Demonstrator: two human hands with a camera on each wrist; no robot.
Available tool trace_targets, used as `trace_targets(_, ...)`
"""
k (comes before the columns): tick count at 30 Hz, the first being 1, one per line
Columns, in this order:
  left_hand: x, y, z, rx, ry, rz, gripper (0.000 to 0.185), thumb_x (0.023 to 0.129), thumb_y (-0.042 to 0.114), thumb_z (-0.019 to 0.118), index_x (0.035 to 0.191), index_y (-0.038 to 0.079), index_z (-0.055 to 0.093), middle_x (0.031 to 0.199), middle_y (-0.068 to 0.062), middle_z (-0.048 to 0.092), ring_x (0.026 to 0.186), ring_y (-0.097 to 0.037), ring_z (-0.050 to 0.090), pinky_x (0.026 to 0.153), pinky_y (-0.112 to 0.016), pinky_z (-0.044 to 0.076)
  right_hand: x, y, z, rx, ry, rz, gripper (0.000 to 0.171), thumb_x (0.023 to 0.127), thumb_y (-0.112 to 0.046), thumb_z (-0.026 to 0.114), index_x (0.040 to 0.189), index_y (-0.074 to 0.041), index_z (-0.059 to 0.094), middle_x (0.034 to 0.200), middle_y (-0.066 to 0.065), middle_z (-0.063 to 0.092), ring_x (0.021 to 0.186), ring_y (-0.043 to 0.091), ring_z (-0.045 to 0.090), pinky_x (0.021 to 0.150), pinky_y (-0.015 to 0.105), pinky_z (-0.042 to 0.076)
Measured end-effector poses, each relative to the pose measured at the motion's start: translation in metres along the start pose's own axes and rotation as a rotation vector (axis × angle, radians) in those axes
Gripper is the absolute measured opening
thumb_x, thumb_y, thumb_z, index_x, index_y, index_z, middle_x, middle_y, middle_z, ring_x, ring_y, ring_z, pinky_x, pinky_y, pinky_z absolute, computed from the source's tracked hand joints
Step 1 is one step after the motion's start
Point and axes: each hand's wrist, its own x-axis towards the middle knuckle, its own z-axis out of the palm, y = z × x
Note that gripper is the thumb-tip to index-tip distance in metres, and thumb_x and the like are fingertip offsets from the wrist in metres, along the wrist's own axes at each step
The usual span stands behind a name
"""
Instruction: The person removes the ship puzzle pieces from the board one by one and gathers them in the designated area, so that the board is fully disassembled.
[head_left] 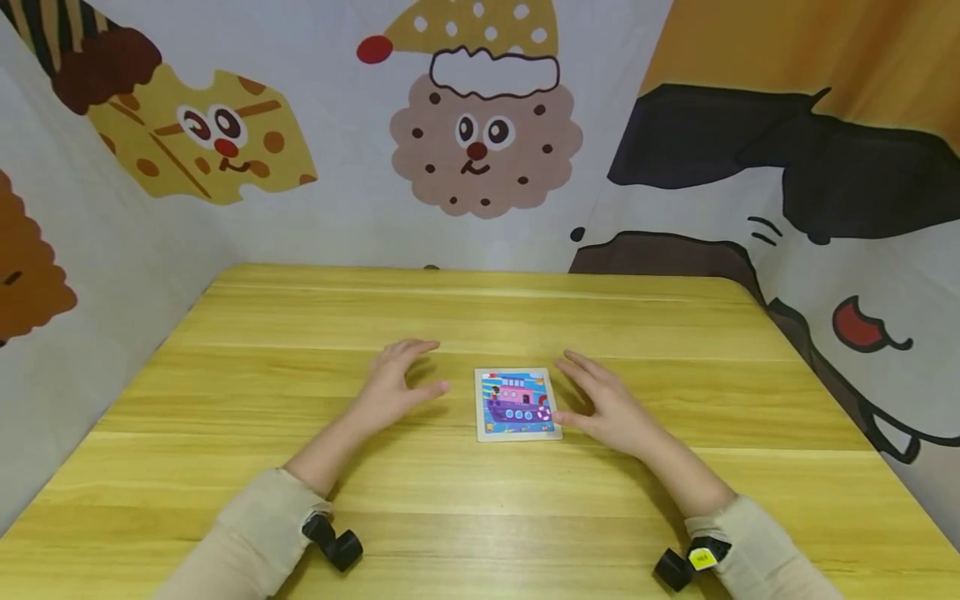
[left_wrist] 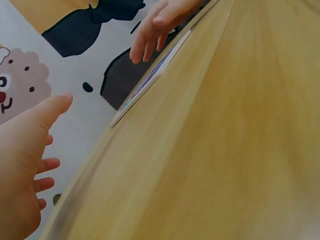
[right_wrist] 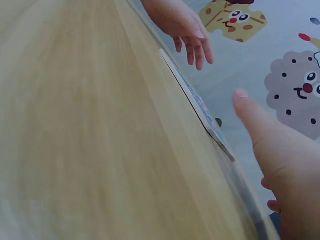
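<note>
Head view: a puzzle lies flat mid-table between the hands. The left hand is spread, holding nothing, apart from it. The right hand is open just beside its right edge.

Wrist views: both hands show loose fingers, empty.

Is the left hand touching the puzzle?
No, the left hand hovers over bare table, a gap left of the puzzle.

counter: yellow wood grain, fills lower frame | backdrop cloth: white, cartoon print, spans top | cookie face: upper centre | cheese face: upper left | black shape: upper right
</note>
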Motion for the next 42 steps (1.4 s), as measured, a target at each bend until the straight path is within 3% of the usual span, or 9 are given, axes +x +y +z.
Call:
trace_targets(7, 0.007, 0.002, 0.013, -0.011, -0.021, 0.011, 0.066, 0.08, 0.042, 0.076, 0.134, 0.01, 0.054, 0.136, -0.011, 0.05, 0.124, -0.031, 0.04, 0.102, -0.057, 0.024, 0.001, 0.005, 0.008, -0.012, -0.068, -0.021, 0.086, 0.081, -0.056, 0.068, 0.147, -0.012, 0.037, 0.154, 0.014, 0.025, 0.138, 0.039, 0.022, 0.104, 0.064, 0.018)
trace_targets(16, 0.012, 0.007, 0.026, -0.007, -0.072, 0.017, 0.064, 0.078, 0.042, 0.078, 0.13, 0.012, 0.057, 0.13, -0.006, 0.054, 0.12, -0.026, 0.044, 0.104, -0.055, 0.021, 0.001, 0.008, 0.014, -0.054, -0.116, -0.037, 0.087, 0.082, -0.061, 0.064, 0.149, -0.013, 0.035, 0.154, 0.01, 0.027, 0.141, 0.036, 0.018, 0.108, 0.06, 0.01)
trace_targets(42, 0.034, 0.018, 0.052, 0.051, -0.123, 0.055, 0.045, 0.077, 0.037, 0.08, 0.113, 0.014, 0.067, 0.112, 0.001, 0.058, 0.112, -0.021, 0.043, 0.098, -0.046, 0.026, 0.002, 0.01, 0.016, -0.089, -0.112, -0.048, 0.088, 0.081, -0.063, 0.063, 0.148, -0.013, 0.035, 0.153, 0.009, 0.029, 0.141, 0.035, 0.019, 0.109, 0.059, 0.009)
